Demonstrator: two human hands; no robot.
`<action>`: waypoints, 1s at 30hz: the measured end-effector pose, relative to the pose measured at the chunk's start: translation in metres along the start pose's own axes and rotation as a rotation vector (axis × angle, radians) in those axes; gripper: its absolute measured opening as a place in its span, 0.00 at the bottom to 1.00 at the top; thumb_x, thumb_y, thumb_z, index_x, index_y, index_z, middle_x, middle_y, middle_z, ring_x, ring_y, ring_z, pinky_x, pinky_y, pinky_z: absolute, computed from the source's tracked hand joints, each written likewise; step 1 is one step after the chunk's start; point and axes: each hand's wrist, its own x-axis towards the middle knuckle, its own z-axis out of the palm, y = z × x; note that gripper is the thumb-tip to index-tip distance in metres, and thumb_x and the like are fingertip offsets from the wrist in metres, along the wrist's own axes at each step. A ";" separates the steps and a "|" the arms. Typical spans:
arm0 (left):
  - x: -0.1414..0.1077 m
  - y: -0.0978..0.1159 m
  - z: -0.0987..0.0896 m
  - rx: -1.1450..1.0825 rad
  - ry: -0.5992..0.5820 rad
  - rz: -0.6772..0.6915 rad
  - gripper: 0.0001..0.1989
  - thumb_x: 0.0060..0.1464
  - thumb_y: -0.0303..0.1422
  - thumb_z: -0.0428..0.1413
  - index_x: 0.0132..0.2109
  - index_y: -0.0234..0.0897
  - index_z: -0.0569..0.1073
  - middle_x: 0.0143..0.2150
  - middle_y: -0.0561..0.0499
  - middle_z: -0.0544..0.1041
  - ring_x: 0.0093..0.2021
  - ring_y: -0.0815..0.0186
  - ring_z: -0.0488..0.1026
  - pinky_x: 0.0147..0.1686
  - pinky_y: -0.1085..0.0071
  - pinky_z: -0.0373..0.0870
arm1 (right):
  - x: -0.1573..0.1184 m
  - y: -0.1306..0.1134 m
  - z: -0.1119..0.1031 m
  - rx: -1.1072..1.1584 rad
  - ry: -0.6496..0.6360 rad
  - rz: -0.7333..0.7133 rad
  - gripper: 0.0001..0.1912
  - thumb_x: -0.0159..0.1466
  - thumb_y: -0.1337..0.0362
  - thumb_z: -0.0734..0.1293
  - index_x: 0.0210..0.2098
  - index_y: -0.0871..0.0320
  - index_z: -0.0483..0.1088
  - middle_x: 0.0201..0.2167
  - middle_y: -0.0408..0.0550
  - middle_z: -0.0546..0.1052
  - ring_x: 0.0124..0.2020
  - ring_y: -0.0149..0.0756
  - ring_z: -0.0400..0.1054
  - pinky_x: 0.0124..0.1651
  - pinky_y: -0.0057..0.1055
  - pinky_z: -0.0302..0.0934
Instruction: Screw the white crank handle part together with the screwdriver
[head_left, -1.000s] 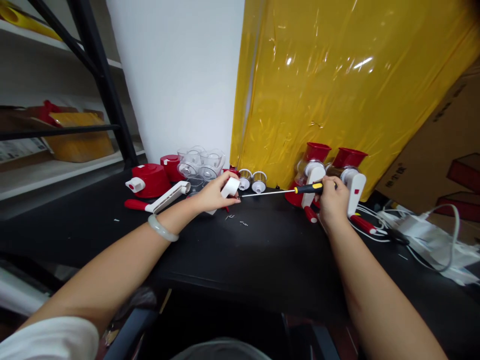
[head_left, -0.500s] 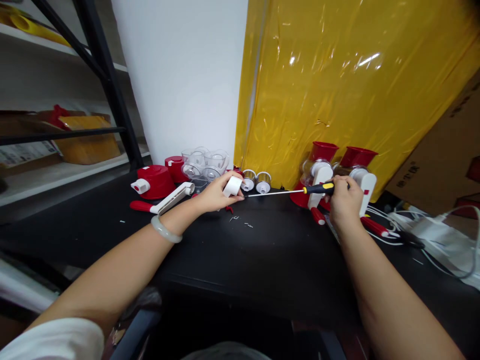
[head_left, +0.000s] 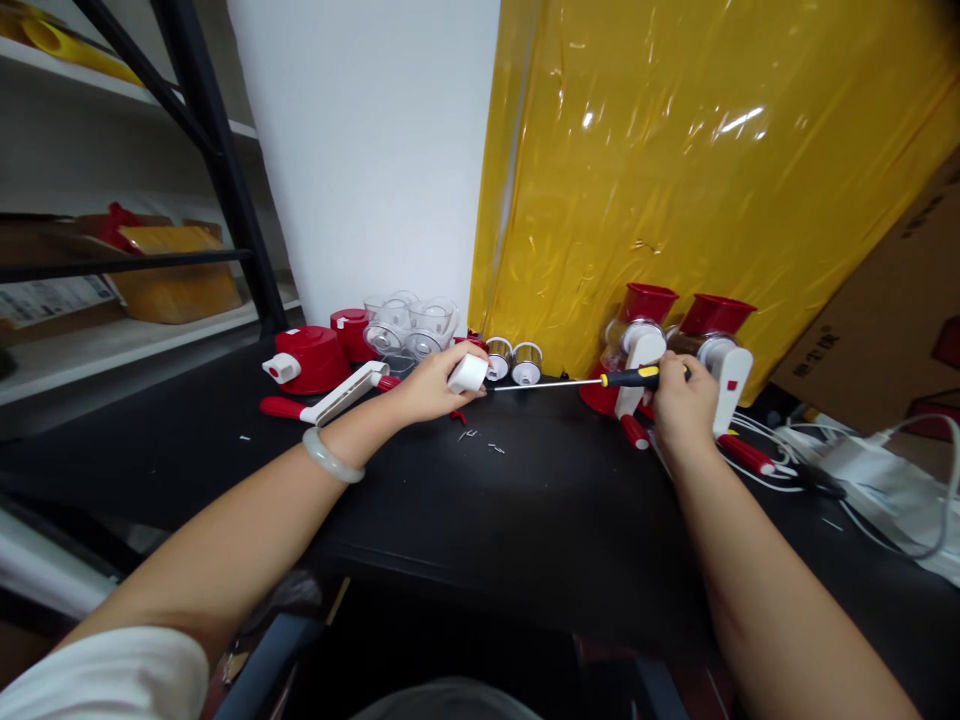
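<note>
My left hand point(head_left: 433, 388) is closed around a small white cylindrical part point(head_left: 468, 373), held just above the black table. In my right hand point(head_left: 684, 402) is a long-shafted screwdriver point(head_left: 628, 379) with a black and yellow handle. Its thin shaft points left, and the dark tip ends at my left fingertips, beside the white part. Whether the tip touches a screw there is too small to tell. Several small screws point(head_left: 468, 434) lie on the table below my left hand. Behind it stand two metal drums point(head_left: 526, 364) with white ends.
Red bases point(head_left: 306, 362), a white crank point(head_left: 345, 394) with a red grip and clear plastic housings point(head_left: 411, 325) stand at left. Two red-and-white rotary graters point(head_left: 643, 345) stand at right, near white cables and a power strip point(head_left: 885, 480). A black table point(head_left: 480, 510) lies beneath.
My right hand and the screwdriver have shifted slightly left. The white part has turned a little in my left hand, which stays in nearly the same place.
</note>
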 end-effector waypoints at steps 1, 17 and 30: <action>0.000 0.000 0.000 0.019 -0.006 -0.010 0.18 0.52 0.33 0.64 0.49 0.38 0.72 0.41 0.49 0.80 0.38 0.64 0.77 0.38 0.69 0.70 | 0.000 0.000 0.001 -0.001 0.011 0.018 0.18 0.65 0.47 0.64 0.29 0.55 0.68 0.14 0.36 0.65 0.16 0.31 0.58 0.20 0.29 0.51; -0.002 -0.009 0.006 0.075 0.130 0.016 0.18 0.52 0.33 0.63 0.50 0.39 0.72 0.43 0.48 0.81 0.40 0.63 0.78 0.40 0.68 0.72 | -0.005 -0.007 0.005 0.015 0.017 0.115 0.17 0.64 0.48 0.66 0.28 0.53 0.69 0.13 0.37 0.67 0.14 0.32 0.59 0.18 0.30 0.52; -0.003 -0.009 0.009 0.022 0.166 0.019 0.19 0.52 0.33 0.64 0.51 0.39 0.72 0.41 0.49 0.82 0.36 0.65 0.79 0.37 0.70 0.73 | -0.007 -0.008 0.007 0.118 -0.006 0.159 0.15 0.63 0.51 0.67 0.27 0.53 0.68 0.12 0.36 0.66 0.13 0.30 0.57 0.17 0.28 0.50</action>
